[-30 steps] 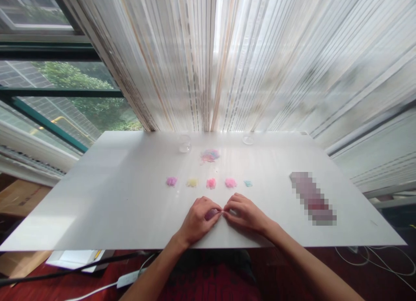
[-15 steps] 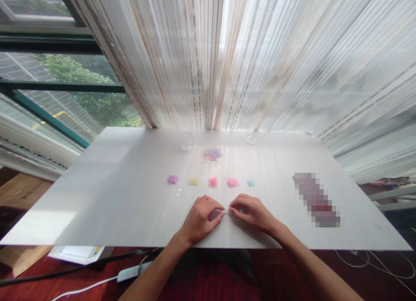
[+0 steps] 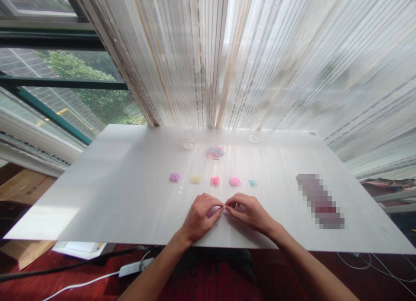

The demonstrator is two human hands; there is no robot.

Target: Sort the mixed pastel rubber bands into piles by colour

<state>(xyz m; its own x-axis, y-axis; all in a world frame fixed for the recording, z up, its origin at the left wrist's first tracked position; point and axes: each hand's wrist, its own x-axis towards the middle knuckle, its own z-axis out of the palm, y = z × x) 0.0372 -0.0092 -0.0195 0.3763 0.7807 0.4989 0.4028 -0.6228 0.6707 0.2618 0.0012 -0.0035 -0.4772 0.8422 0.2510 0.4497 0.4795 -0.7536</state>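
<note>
Close to the near edge of the white table (image 3: 156, 210), my left hand (image 3: 202, 216) is closed, with purple material (image 3: 212, 211) showing inside its curled fingers. My right hand (image 3: 246, 211) is pinched, its fingertips meeting those of my left hand; whatever lies between them is too small to name. Beyond the hands, small piles form a row: purple (image 3: 174, 177), yellow (image 3: 195, 179), red-pink (image 3: 215, 181), pink (image 3: 235, 181) and blue (image 3: 252, 183). A mixed-colour pile (image 3: 214, 153) sits behind the row.
A clear container (image 3: 188, 140) and a clear round lid (image 3: 253, 138) stand towards the back of the table. A blurred-out long object (image 3: 320, 201) lies on the right. Striped curtains (image 3: 214, 58) hang behind; a power strip (image 3: 135, 267) is below the near edge.
My right hand has moved left, closing the small gap, and its fingertips now meet those of my left hand. The whole view has shifted slightly.
</note>
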